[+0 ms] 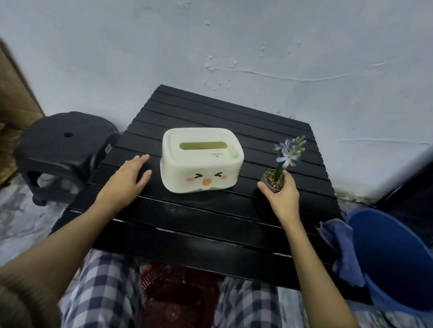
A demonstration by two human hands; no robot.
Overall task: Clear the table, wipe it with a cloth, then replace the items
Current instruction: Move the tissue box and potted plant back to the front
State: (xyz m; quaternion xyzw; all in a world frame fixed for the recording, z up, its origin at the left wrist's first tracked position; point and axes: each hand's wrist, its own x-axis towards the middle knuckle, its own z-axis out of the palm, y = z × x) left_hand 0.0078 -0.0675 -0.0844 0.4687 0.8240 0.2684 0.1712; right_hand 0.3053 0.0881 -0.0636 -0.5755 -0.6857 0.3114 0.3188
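A cream tissue box (201, 160) with a cartoon face stands in the middle of the black slatted table (205, 220). To its right is a small grey pot with a blue-flowered plant (274, 178). My right hand (283, 196) wraps around that pot from the near side, thumb on its left. Left of the tissue box, my left hand (129, 177) lies flat on the table with fingers apart, holding nothing and not touching the box. A blue cloth (344, 251) hangs over the rim of a blue bucket (395, 260) at the table's right corner.
A dark plastic stool (62, 150) stands left of the table against the pale wall. A red basket (180, 291) sits on the floor between my legs under the table's near edge. A brown board (3, 108) leans at far left.
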